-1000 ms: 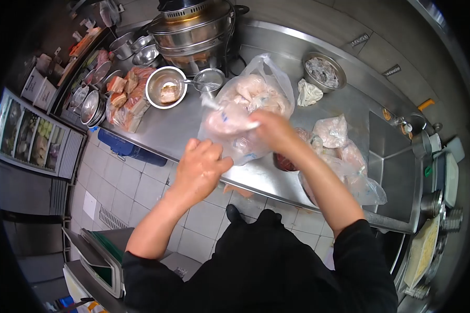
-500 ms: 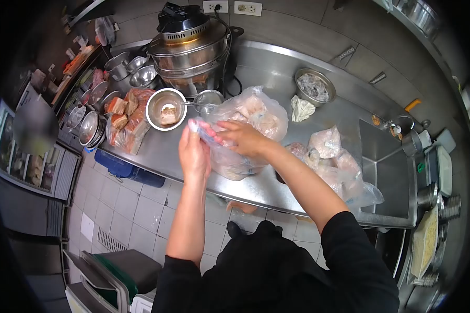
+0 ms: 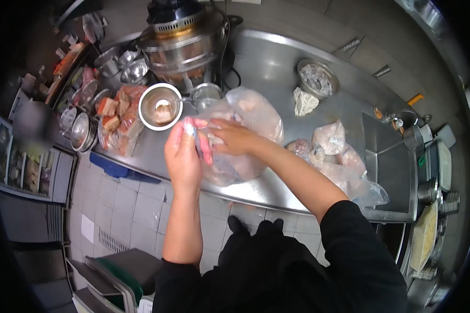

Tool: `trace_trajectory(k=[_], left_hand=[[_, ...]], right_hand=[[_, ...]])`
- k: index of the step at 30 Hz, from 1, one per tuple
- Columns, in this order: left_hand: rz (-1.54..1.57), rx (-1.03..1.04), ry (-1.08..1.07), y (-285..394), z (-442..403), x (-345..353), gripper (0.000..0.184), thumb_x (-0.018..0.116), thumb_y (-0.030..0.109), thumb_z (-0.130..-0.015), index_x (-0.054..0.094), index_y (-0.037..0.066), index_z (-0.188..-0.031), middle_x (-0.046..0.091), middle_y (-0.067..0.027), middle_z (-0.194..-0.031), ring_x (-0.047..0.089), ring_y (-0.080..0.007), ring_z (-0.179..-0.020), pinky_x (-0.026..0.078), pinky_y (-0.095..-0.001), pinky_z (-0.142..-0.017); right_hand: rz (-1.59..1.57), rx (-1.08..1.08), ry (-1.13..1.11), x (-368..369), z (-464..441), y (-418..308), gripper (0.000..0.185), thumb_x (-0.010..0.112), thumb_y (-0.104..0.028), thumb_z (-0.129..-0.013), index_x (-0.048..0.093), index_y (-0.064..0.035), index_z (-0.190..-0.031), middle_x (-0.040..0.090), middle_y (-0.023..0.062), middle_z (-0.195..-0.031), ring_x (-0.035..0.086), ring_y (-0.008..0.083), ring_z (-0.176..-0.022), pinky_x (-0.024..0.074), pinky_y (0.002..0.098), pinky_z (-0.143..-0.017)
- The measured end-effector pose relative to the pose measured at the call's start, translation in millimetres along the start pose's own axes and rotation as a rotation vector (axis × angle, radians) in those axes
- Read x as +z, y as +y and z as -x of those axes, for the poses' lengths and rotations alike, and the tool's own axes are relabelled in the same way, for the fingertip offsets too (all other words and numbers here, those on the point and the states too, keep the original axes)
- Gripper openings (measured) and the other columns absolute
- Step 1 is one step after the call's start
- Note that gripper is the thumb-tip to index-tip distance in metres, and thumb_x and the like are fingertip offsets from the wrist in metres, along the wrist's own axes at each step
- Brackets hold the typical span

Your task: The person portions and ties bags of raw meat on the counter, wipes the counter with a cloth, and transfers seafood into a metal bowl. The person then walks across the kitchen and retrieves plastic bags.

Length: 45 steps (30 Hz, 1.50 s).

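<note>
A large clear plastic bag (image 3: 261, 117) with pale pink meat inside lies on the steel counter. My left hand (image 3: 184, 159) is closed around the bag's twisted end, at its left side. Across from it, my right hand (image 3: 232, 136) has its curled fingers on the plastic close to the left fingers; the fingertips are partly hidden. Just beyond my left hand stands a round metal bowl (image 3: 147, 112) with one chunk of meat (image 3: 163, 112) in it. A strainer (image 3: 206, 95) sits beside that bowl.
More bagged meat (image 3: 329, 138) lies right of my forearm, before the sink (image 3: 391, 156). Pork chunks in a bag (image 3: 121, 122) lie on the left. A large steel cooker (image 3: 180, 49) stands behind. A bowl of crumpled plastic (image 3: 318, 78) is at the back, with a white cloth (image 3: 304, 101).
My hands have moved slightly left with the bag's end. The camera view has shifted a little. The bowl and the other bags stay where they were.
</note>
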State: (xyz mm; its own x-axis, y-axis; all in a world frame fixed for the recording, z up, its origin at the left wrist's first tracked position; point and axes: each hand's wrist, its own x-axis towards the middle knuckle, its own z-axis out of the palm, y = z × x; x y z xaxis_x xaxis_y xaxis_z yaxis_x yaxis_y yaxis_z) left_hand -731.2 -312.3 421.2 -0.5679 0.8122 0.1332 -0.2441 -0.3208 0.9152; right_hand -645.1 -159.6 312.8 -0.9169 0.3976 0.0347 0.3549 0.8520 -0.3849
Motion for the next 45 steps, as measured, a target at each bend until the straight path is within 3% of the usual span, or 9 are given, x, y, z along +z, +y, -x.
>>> trace_trajectory(k=[3, 6, 8, 14, 22, 30, 37, 41, 45], left_hand=[[-0.041, -0.056, -0.012, 4.0, 6.5, -1.8, 0.037, 0.043, 0.034, -0.104, 0.055, 0.001, -0.116, 0.047, -0.0028, -0.053, 0.041, -0.0102, -0.038, 0.035, -0.0234, -0.037], [-0.069, -0.097, -0.075, 2.6, 14.7, -9.1, 0.043, 0.044, 0.037, -0.103, 0.053, 0.004, -0.129, 0.047, -0.0011, -0.053, 0.041, -0.0086, -0.040, 0.035, -0.0225, -0.038], [-0.045, -0.087, -0.063, -1.1, 16.9, -5.1, 0.043, 0.041, 0.037, -0.104, 0.052, 0.004, -0.129, 0.042, -0.0004, -0.049, 0.038, -0.0098, -0.035, 0.034, -0.0236, -0.033], [-0.022, -0.089, -0.090, -5.3, 22.9, -1.6, 0.040, 0.044, 0.027, -0.103, 0.049, 0.000, -0.132, 0.046, 0.0001, -0.055, 0.042, -0.0082, -0.041, 0.036, -0.0211, -0.036], [0.106, -0.007, -0.057, -6.1, 46.4, 9.2, 0.050, 0.031, 0.025, -0.099, 0.045, -0.007, -0.135, 0.051, -0.0055, -0.060, 0.052, -0.0174, -0.054, 0.046, -0.0292, -0.063], [-0.770, 0.477, 0.453, -1.8, 81.1, 41.7, 0.037, 0.047, 0.018, -0.100, 0.052, -0.005, -0.129, 0.060, -0.0123, -0.108, 0.056, -0.0160, -0.092, 0.045, -0.0319, -0.082], [-0.637, 0.277, -0.344, -68.1, 117.1, 168.0, 0.013, 0.061, 0.006, -0.091, 0.065, -0.001, -0.102, 0.064, -0.0111, -0.100, 0.060, -0.0178, -0.087, 0.049, -0.0283, -0.081], [-0.755, 0.125, -0.890, -149.2, 138.8, 269.7, 0.031, 0.065, 0.027, -0.089, 0.066, 0.005, -0.110, 0.066, -0.0147, -0.105, 0.066, -0.0267, -0.091, 0.053, -0.0370, -0.076], [-1.121, 0.441, -1.005, -247.2, 154.8, 315.8, 0.028, 0.064, 0.025, -0.086, 0.066, 0.004, -0.104, 0.066, -0.0155, -0.100, 0.064, -0.0340, -0.092, 0.051, -0.0408, -0.080]], right_hand=[[-0.587, 0.153, 0.020, -44.4, 16.6, 26.3, 0.063, 0.052, -0.048, -0.095, 0.040, -0.0125, -0.145, 0.032, 0.0162, -0.153, 0.030, 0.0327, -0.141, 0.0235, 0.0435, -0.116], [0.165, 0.343, 0.382, -114.7, 21.7, 80.4, 0.061, 0.054, -0.042, -0.096, 0.039, -0.0104, -0.146, 0.046, 0.0148, -0.144, 0.044, 0.0305, -0.133, 0.0368, 0.0422, -0.109], [-0.638, 0.379, 0.203, -153.3, 44.3, 108.1, 0.054, 0.058, -0.030, -0.096, 0.043, -0.0060, -0.141, 0.058, 0.0131, -0.129, 0.060, 0.0253, -0.115, 0.0508, 0.0338, -0.093], [-0.913, 0.299, 0.015, -256.0, 184.7, 41.9, 0.048, 0.055, -0.026, -0.097, 0.045, -0.0064, -0.140, 0.063, 0.0153, -0.119, 0.066, 0.0233, -0.102, 0.0548, 0.0340, -0.087], [0.098, 1.082, -0.101, -93.5, 344.0, 219.9, 0.086, 0.078, -0.040, -0.073, 0.041, -0.0070, -0.143, 0.055, 0.0179, -0.135, 0.055, 0.0370, -0.121, 0.0436, 0.0385, -0.102], [-0.328, 1.034, 0.143, -77.6, 409.4, 262.5, 0.074, 0.074, -0.033, -0.075, 0.047, -0.0107, -0.140, 0.061, 0.0193, -0.124, 0.057, 0.0321, -0.117, 0.0452, 0.0378, -0.098], [-0.843, 0.780, 0.546, -148.9, 483.3, 164.7, 0.021, 0.055, -0.016, -0.085, 0.067, -0.0020, -0.097, 0.071, 0.0083, -0.090, 0.064, 0.0187, -0.082, 0.0507, 0.0328, -0.077], [-0.342, 0.976, 0.069, -90.5, 507.3, 115.6, 0.023, 0.046, -0.011, -0.084, 0.066, -0.0024, -0.094, 0.068, 0.0159, -0.081, 0.067, 0.0192, -0.079, 0.0526, 0.0333, -0.071], [-0.682, 1.183, -0.034, -52.2, 477.8, 87.6, 0.020, 0.052, -0.014, -0.086, 0.065, -0.0023, -0.095, 0.068, 0.0192, -0.082, 0.067, 0.0311, -0.074, 0.0532, 0.0424, -0.069]])
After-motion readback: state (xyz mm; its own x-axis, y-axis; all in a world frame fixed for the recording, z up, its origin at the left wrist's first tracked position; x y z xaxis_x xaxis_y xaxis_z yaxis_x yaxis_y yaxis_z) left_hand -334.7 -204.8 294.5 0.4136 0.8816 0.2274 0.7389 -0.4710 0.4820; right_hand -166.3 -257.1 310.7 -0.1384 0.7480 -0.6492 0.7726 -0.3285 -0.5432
